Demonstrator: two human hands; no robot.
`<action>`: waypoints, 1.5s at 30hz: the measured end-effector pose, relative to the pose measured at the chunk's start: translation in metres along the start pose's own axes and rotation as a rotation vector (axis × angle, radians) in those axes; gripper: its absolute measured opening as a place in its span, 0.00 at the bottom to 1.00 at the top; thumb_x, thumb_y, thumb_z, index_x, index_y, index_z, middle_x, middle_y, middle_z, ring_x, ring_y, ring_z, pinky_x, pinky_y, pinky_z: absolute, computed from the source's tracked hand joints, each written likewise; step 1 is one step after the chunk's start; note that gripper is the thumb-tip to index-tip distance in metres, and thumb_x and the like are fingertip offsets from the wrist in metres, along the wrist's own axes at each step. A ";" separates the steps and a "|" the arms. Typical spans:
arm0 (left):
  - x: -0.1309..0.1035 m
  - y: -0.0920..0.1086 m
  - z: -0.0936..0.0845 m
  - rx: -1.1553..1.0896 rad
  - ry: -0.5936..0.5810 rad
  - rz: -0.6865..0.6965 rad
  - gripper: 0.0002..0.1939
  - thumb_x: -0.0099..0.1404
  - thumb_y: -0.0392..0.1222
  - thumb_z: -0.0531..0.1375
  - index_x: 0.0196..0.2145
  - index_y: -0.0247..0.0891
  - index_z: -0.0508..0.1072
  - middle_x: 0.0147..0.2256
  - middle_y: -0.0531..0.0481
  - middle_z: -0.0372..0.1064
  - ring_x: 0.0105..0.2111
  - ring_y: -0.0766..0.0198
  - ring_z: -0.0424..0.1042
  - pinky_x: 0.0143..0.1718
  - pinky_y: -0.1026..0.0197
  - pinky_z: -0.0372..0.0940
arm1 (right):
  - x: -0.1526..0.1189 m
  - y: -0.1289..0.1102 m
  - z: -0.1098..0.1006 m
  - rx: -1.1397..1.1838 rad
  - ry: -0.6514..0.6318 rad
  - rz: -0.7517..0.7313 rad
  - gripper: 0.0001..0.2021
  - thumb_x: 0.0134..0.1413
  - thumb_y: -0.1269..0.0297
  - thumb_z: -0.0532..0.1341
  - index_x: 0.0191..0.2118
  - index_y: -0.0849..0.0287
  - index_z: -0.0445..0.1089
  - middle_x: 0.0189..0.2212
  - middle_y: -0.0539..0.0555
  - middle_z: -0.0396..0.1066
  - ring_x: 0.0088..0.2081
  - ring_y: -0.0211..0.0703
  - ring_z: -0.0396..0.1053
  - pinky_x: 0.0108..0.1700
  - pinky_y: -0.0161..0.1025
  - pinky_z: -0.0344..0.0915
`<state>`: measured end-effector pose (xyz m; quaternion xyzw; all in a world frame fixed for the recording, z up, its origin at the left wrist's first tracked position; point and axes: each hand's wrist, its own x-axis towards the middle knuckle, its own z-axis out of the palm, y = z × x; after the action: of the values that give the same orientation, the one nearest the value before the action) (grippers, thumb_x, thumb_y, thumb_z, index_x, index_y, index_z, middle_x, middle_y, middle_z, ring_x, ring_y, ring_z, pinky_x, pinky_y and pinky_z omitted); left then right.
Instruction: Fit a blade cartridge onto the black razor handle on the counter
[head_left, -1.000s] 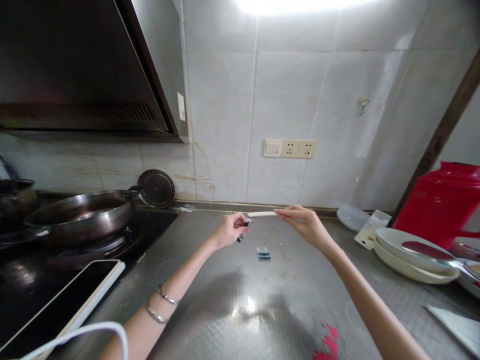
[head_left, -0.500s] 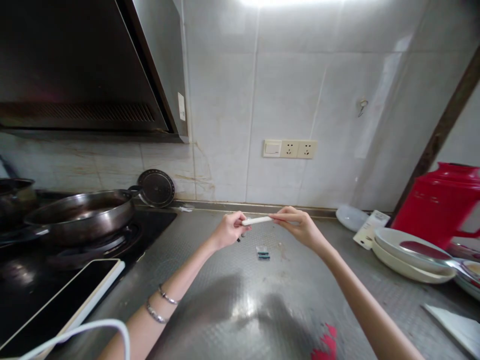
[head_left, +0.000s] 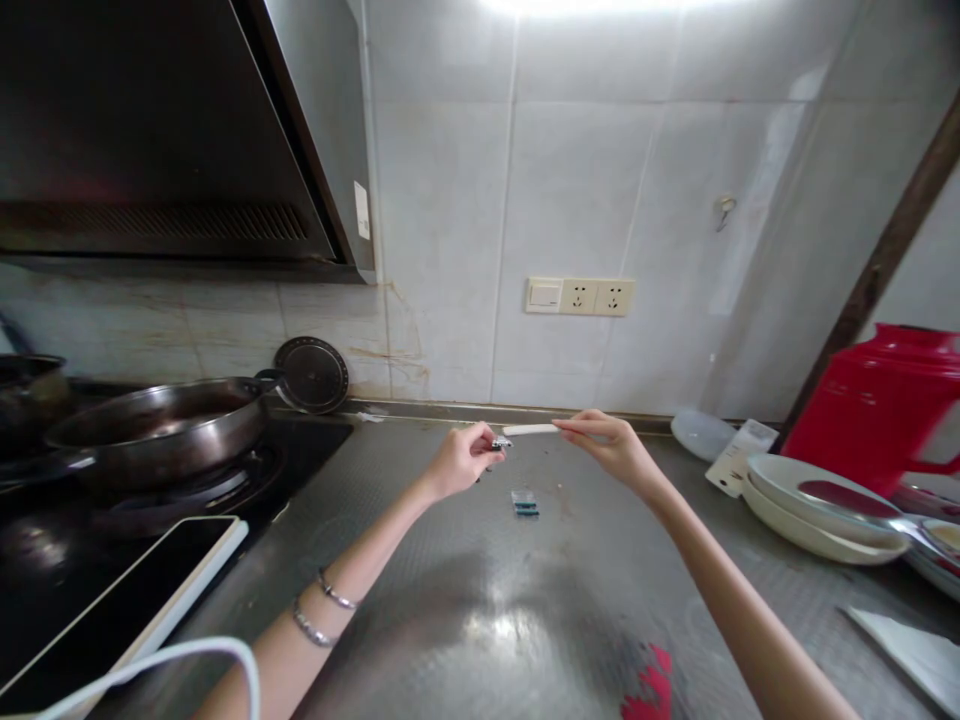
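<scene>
Near the centre of the frame, your right hand (head_left: 611, 447) pinches one end of a slim white stick (head_left: 531, 430) between thumb and fingertips, the fingers closed around it. The stick runs level toward the left of the frame, held above the steel counter (head_left: 480, 600). Your left hand (head_left: 459, 460) sits just left of the stick's free end, fingers curled shut on a small dark metal piece (head_left: 498, 443) that pokes out from between thumb and forefinger. That piece lies right at the stick's free tip; whether the two touch is too small to tell.

Just below both hands, on the counter, lies a small teal-and-dark packet (head_left: 525, 503), apart from your fingers. Two bracelets (head_left: 321, 606) circle your left wrist in the lower left centre.

At the left of the frame, a dark pan (head_left: 161, 425) rests on the stove, with a tablet (head_left: 112, 605) and a white cable (head_left: 157, 665) below it. At the right edge stand a red jug (head_left: 881, 405) and stacked white plates (head_left: 817, 505).
</scene>
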<state>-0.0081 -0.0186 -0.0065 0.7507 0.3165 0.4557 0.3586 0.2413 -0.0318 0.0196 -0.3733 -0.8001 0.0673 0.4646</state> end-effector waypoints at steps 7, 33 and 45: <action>-0.001 0.003 0.001 -0.006 -0.013 0.017 0.07 0.53 0.37 0.61 0.28 0.34 0.65 0.29 0.48 0.73 0.30 0.65 0.73 0.35 0.63 0.66 | 0.001 -0.014 0.004 0.070 -0.045 -0.022 0.13 0.53 0.57 0.58 0.42 0.54 0.74 0.34 0.54 0.71 0.35 0.42 0.68 0.39 0.37 0.64; -0.001 0.003 0.001 0.076 -0.003 0.023 0.06 0.53 0.37 0.61 0.27 0.35 0.66 0.27 0.50 0.72 0.26 0.67 0.71 0.29 0.65 0.65 | 0.000 -0.016 0.008 0.100 -0.058 -0.006 0.13 0.52 0.57 0.59 0.41 0.54 0.75 0.33 0.55 0.72 0.35 0.42 0.69 0.38 0.37 0.64; -0.001 0.002 0.002 0.013 -0.021 0.007 0.08 0.53 0.36 0.61 0.27 0.35 0.63 0.28 0.49 0.73 0.29 0.65 0.72 0.33 0.63 0.66 | -0.001 -0.003 0.004 0.117 -0.066 0.018 0.14 0.51 0.56 0.59 0.41 0.55 0.75 0.33 0.54 0.72 0.35 0.42 0.68 0.38 0.37 0.64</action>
<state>-0.0058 -0.0208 -0.0058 0.7589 0.3128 0.4471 0.3554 0.2372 -0.0337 0.0181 -0.3505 -0.8062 0.1305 0.4584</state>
